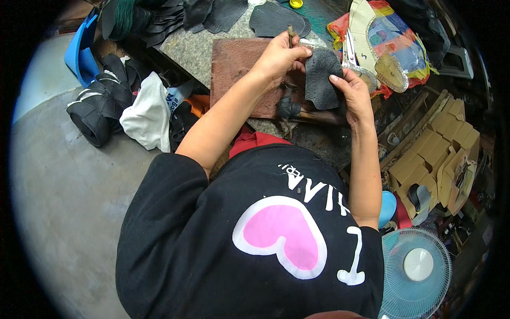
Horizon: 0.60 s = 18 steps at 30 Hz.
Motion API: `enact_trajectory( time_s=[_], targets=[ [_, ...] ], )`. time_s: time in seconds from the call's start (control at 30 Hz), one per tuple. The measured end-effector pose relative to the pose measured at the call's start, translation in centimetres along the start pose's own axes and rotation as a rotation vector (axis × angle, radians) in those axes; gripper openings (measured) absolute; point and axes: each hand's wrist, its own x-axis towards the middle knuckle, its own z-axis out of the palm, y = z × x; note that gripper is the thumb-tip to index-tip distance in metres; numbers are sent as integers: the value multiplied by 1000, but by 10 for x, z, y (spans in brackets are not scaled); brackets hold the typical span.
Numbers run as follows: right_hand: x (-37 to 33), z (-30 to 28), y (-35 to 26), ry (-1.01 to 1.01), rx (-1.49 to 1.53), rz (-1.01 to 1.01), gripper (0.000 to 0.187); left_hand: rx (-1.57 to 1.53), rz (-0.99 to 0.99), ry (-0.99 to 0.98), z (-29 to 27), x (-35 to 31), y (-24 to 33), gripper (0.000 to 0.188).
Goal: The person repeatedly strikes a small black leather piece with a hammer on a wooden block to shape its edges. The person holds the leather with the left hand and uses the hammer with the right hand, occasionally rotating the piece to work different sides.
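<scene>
A black leather piece (323, 80) with a row of small holes along its upper left edge is held up between my two hands. My left hand (277, 59) pinches its upper left corner. A thin, brownish stick-like tool (290, 35) also stands up from the fingers of that hand; its lower part is hidden. On the opposite edge, the thumb and fingers of my right hand (355, 95) are closed on the leather. Below it all lies a reddish-brown board (229, 64). A dark wrapped object (289, 108) rests at the board's near edge, its kind unclear.
More black leather pieces (226, 16) lie along the far side of the stone slab (186, 56). Scissors (348, 49) and pale patterns (392, 72) sit on a colourful bag at right. Cardboard boxes (441, 151) and a fan (417, 271) stand at lower right; a white cloth (147, 114) is left.
</scene>
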Motion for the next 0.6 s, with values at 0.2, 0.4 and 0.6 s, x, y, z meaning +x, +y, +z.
enact_trajectory(
  time_s=[0.2,0.4,0.6],
  targets=[
    [-3,6,-3,12,-31,21,22,-52,-55,39,2,-1,-1,24],
    [10,13,-4,119,-114,-179,18,235,92,-45,6,-2,2,24],
    [27,17,-5,158,-26,-148,10,202,74,-17,4,3,-1,26]
  ],
)
